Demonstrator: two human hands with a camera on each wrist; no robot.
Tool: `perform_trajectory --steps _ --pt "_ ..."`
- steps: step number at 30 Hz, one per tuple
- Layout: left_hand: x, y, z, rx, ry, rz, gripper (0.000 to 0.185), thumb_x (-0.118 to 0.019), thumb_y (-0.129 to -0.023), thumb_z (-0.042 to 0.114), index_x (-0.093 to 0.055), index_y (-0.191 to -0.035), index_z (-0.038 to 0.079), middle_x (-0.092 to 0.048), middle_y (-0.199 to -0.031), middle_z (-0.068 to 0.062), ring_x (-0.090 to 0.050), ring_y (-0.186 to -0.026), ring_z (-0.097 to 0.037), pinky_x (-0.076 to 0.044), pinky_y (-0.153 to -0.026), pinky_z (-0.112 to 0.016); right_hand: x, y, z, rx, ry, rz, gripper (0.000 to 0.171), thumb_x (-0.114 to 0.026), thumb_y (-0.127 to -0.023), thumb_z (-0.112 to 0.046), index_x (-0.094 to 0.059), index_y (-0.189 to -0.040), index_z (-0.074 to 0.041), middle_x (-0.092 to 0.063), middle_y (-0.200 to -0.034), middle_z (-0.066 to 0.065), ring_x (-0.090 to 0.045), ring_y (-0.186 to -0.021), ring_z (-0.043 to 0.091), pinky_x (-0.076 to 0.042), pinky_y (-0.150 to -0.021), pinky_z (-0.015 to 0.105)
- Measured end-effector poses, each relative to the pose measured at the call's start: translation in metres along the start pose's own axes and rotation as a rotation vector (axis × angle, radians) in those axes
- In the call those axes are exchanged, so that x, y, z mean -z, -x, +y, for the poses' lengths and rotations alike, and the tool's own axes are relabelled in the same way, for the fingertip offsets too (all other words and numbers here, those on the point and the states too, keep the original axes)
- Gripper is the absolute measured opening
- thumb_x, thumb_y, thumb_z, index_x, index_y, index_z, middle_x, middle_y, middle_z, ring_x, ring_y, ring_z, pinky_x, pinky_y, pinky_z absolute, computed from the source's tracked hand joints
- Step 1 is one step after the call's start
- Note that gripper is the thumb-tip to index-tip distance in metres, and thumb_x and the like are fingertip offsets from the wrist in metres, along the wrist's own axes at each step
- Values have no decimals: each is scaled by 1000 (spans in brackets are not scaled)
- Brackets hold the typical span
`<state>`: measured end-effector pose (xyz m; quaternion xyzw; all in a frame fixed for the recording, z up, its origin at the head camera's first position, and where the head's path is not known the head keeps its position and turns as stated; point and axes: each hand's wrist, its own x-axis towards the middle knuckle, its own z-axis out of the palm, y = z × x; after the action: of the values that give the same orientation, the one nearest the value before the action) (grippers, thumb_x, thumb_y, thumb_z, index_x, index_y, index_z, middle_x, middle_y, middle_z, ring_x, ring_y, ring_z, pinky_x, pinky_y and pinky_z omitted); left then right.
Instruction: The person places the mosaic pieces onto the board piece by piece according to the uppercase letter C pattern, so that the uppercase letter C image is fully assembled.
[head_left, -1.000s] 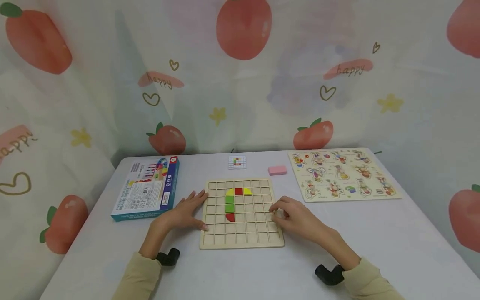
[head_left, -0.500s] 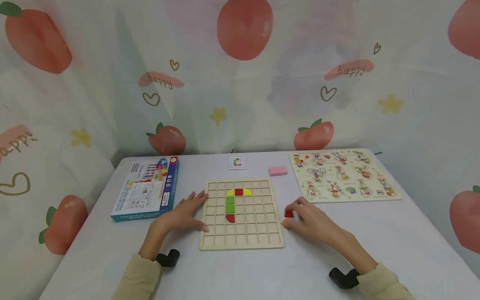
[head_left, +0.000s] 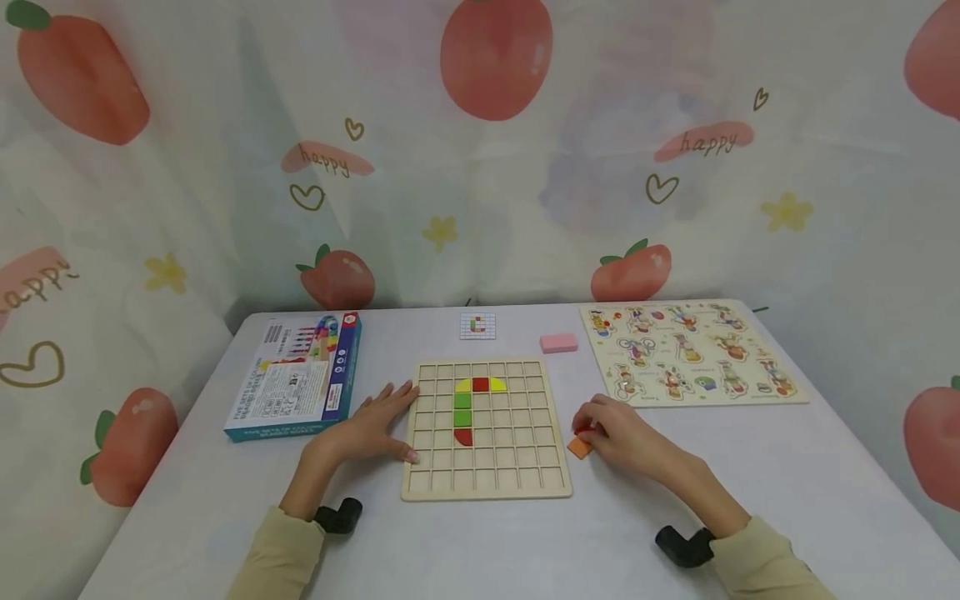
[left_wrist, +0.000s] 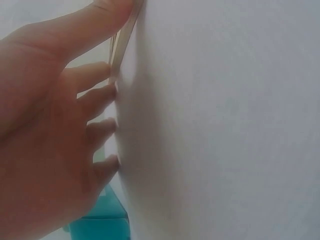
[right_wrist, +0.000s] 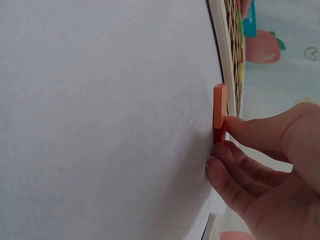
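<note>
While the right hand (head_left: 622, 437) rests on the table (head_left: 750, 467) just right of the board (head_left: 486, 492), its curled fingers (right_wrist: 235, 172) pinch a red tile (right_wrist: 218, 136), seen in the head view as a small red spot at the fingertips (head_left: 584, 431). An orange tile (head_left: 579, 447) lies flat on the table touching that hand, just off the board's right edge; in the right wrist view it (right_wrist: 219, 105) sits right next to the red tile, with the thumb against it.

The board is a pale wooden grid lying flat near the table's front middle. Set in its cells are a yellow-green quarter piece (head_left: 462, 386), a red square (head_left: 481, 384) and a yellow quarter piece (head_left: 498, 385) in one row, two green squares (head_left: 462, 409) stacked below the first, and a red half-round (head_left: 463, 437) under those.

The left hand (head_left: 372, 429) lies flat with straight, spread fingers on the table against the board's left edge, holding nothing; in the left wrist view the thumb (left_wrist: 107, 12) presses on the board's edge (left_wrist: 122, 42).

Left of that hand is a blue box (head_left: 296, 383) lying flat. Behind the board are a small pattern card (head_left: 477, 326) and a pink block (head_left: 558, 343). A picture puzzle (head_left: 693, 354) lies at the far right, well apart from the right hand. A strawberry-print cloth (head_left: 487, 150) hangs behind the table.
</note>
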<state>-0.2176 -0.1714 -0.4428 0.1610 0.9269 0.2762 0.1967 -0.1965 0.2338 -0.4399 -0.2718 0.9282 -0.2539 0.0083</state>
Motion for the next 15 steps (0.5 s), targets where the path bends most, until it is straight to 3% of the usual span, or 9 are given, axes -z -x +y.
perform_trajectory --steps 15 --pt "0 -3 -5 -21 -5 -4 107 -87 -81 42 -27 -164 11 -16 -173 -11 -3 -160 -40 -3 -128 -62 2 0 4 -71 -7 -54 10 -73 -92 -2 -70 -96 -11 -60 -89 -6 -52 -80 7 -51 -69 24"
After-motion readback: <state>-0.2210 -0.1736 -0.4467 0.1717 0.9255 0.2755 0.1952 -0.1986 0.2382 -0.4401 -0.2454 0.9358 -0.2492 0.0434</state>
